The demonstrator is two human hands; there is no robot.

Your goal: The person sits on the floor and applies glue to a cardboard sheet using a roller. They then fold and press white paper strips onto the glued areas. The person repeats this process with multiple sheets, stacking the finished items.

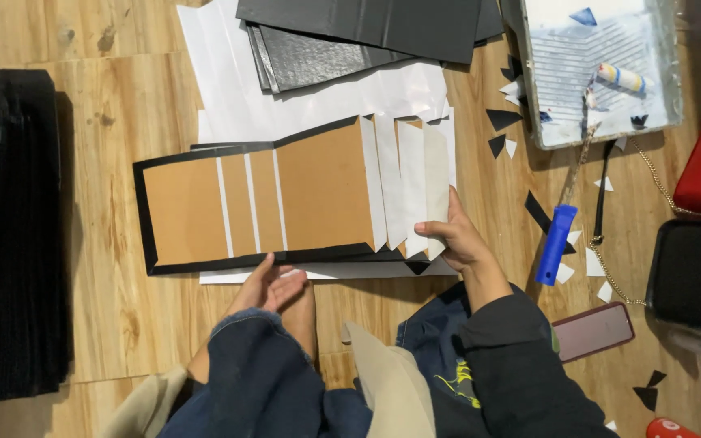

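On floor: right hand (456, 238) pinches panel (434, 186); left hand (265, 285), fingers loose, steadies board (285, 199). Keep edges aligned, I judge.

Brown cardboard panels (285, 199) with black borders and white strips lie flat mid-frame, right end fanned in overlapping layers.

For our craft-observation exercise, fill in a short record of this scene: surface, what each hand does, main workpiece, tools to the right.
surface: wooden floor
left hand: open, touching the near edge of the brown card panel
right hand: pinching the white flaps at the panel's right end
workpiece: brown panels with black border, on white paper
tools: blue-handled roller, paint tray
nearby: phone, black sheets
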